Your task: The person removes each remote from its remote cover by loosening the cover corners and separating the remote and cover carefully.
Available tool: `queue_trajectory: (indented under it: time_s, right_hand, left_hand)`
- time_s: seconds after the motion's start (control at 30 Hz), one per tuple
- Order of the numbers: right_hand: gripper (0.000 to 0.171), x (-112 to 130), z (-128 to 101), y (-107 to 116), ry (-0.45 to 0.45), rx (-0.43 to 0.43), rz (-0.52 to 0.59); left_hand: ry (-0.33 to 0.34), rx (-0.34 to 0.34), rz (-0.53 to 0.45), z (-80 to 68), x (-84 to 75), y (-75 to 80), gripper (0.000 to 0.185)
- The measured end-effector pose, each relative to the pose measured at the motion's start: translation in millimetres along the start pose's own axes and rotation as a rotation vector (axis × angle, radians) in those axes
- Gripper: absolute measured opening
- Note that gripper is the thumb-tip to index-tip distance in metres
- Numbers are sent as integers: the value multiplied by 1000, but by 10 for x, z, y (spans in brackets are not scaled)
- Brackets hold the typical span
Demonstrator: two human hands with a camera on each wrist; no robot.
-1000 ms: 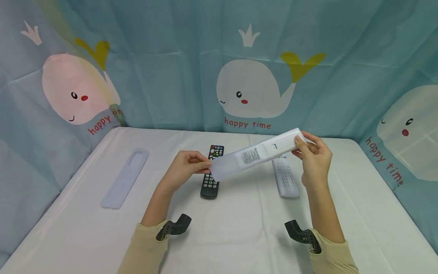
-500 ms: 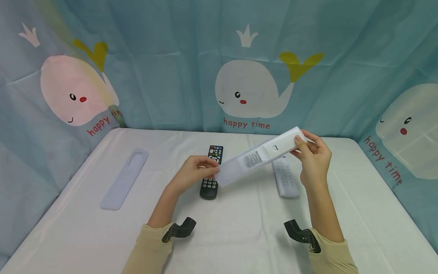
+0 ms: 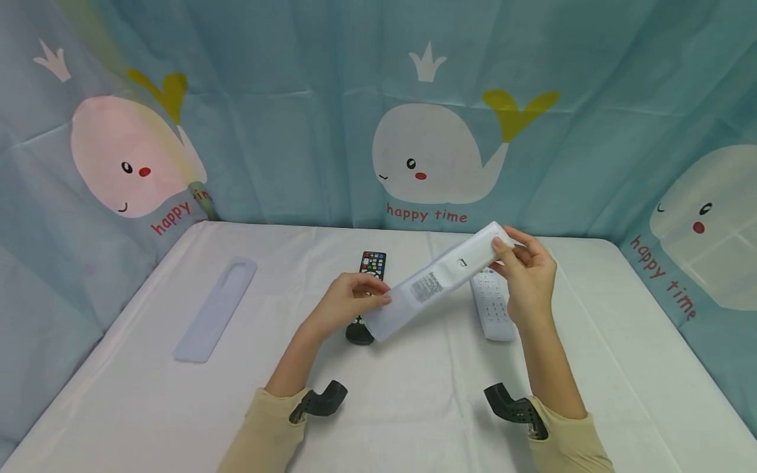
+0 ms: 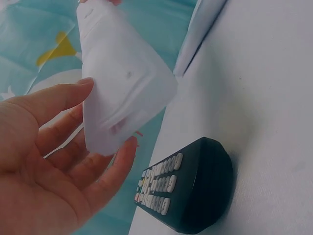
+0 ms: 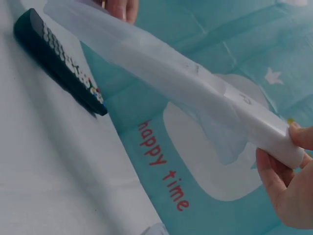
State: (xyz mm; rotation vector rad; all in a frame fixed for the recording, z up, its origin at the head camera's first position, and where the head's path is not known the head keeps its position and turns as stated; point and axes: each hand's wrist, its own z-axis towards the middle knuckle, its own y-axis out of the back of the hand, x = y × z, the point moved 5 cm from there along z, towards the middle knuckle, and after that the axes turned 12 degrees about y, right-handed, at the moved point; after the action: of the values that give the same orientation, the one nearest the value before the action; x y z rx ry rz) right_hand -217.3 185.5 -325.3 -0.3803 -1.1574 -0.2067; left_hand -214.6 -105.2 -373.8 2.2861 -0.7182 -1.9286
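A white remote control [image 3: 473,253], back side up with a printed grey label, hangs over the table partly inside a translucent silicone remote cover [image 3: 390,320]. My right hand [image 3: 527,274] grips the bare upper right end, thumb on its back. At the lower left, my left hand [image 3: 350,301] pinches the upper edge of the cover, whose end reaches past the fingertips. In the left wrist view the thumb lies on one side of the cover [image 4: 117,88], with fingers behind it. A loose flap of the cover hangs below the remote [image 5: 266,125] in the right wrist view.
On the white-covered table [image 3: 414,407], a black remote control [image 3: 374,263] lies behind the left hand, partly hidden. Another white remote control [image 3: 495,309] rests near the right hand. A second translucent cover [image 3: 215,312] lies flat at left. A blue whale-print curtain [image 3: 284,164] surrounds the table.
My left hand has moved right and slightly down, now pinching farther along the cover's edge. The right hand with the remote has shifted left, and the remote slants more steeply.
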Motion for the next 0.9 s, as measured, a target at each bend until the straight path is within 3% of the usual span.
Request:
queue_trajectory:
  time_s: [0.43, 0.73, 0.9]
  right_hand:
    - [35, 18, -58, -98, 31, 47, 8]
    - [36, 9, -44, -82, 27, 45, -11]
    - [34, 25, -37, -72, 39, 41, -2]
  left_hand:
    - [-6, -75, -12, -22, -37, -20, 21]
    - [-57, -70, -9, -13, -55, -9, 20]
    - [-45, -61, -11, -22, -64, 14, 21]
